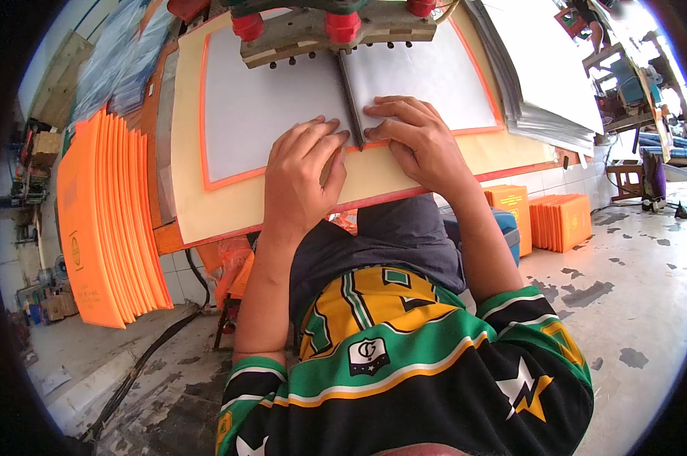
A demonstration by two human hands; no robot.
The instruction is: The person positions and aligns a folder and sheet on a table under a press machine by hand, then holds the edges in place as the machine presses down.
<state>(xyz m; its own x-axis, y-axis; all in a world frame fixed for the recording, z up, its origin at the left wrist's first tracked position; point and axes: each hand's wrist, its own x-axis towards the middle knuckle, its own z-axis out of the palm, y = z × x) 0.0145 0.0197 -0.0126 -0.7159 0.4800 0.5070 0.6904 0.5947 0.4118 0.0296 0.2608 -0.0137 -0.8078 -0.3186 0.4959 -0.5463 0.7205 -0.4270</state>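
Note:
An orange folder cover (237, 181) lies spread flat on the cream work board, with a translucent plastic sheet (252, 106) over each half. A dark narrow bar (349, 99) runs along the middle between the two sheets. My left hand (305, 167) rests on the near edge of the left sheet, its fingers stretched toward the bar and holding nothing. On the other side, my right hand (423, 140) lies over the right sheet with fingers apart, the fingertips close to the bar. Above the far end hangs a machine head (339, 42) with red knobs and a wooden plate.
Orange folders (108, 228) stand stacked at the board's left, below bundles of clear plastic (123, 68). White sheets (548, 68) are piled at the right. More orange folders (560, 222) sit on the floor beside a blue box (503, 232). A dark cable (142, 365) crosses the floor.

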